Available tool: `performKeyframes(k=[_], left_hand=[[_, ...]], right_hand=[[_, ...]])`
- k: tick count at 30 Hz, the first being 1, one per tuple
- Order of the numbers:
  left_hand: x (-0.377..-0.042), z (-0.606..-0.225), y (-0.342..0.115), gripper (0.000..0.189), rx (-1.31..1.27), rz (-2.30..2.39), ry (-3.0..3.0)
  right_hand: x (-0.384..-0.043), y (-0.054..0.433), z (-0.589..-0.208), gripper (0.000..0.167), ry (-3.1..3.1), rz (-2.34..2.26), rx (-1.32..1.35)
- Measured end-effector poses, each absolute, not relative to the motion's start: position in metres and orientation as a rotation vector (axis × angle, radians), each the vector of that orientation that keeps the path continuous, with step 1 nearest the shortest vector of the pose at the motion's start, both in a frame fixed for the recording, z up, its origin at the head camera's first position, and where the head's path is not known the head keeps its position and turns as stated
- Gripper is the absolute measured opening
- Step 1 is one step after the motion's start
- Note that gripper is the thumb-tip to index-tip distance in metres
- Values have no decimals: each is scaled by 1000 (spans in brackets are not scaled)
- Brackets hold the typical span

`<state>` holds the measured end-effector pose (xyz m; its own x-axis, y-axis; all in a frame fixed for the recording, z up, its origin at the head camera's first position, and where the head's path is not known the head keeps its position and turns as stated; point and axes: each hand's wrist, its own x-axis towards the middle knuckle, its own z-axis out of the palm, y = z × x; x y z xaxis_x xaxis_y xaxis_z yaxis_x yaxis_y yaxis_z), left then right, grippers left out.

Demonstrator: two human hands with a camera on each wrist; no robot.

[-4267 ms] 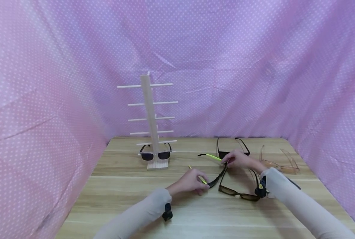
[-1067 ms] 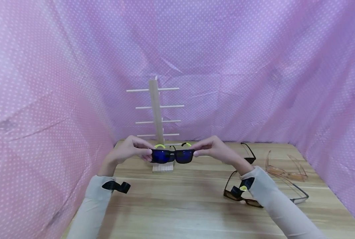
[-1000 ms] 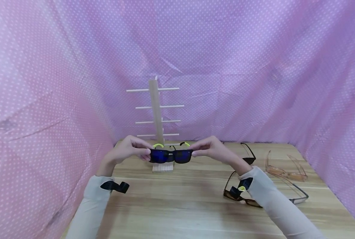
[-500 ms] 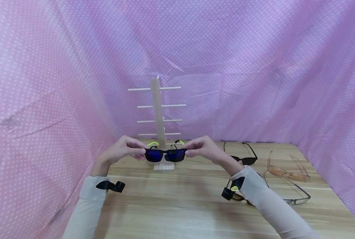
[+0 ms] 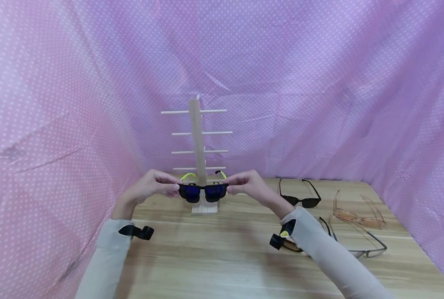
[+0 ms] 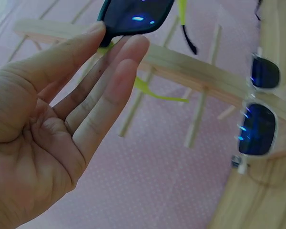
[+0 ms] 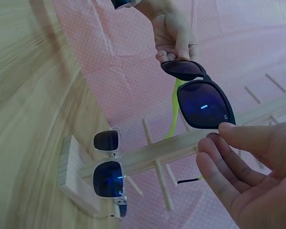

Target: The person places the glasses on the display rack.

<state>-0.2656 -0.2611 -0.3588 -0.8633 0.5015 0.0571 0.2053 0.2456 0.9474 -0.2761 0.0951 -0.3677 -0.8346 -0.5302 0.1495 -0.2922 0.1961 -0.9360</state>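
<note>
Sunglasses with a black front, dark blue lenses and yellow-green temples are held level, lenses toward me, before the lower part of a wooden display stand. My left hand pinches the frame's left end between thumb and fingers. At the right end my right hand pinches the frame the same way. The temples stretch back on either side of the stand's post. In the right wrist view, clear-framed sunglasses sit low on the stand, beneath the held pair. Whether the held frame touches a peg cannot be told.
On the wooden table, to the right, lie black sunglasses, orange-clear glasses, grey-framed glasses and brown sunglasses partly behind my right forearm. A pink dotted curtain surrounds the table.
Both hands have lifted the yellow-green-templed sunglasses off the table's right part and brought them left to the stand. Over the last second they shift slightly left and closer to the post.
</note>
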Motion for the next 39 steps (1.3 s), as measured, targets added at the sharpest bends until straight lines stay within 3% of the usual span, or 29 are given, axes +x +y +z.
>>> performKeyframes(k=[16,31,39], left_hand=[[-293,-394,-258,39,341,1918,2320],[-304,-407,-257,41,216,1976,2273],[-310,-417,-262,44,238,1990,2264]], right_hand=[[-304,60,-399,34,2012,-2076,-299],[-320,53,-413,39,2025,-2111,-228],[-323,50,-416,33,2058,-2119,-222]])
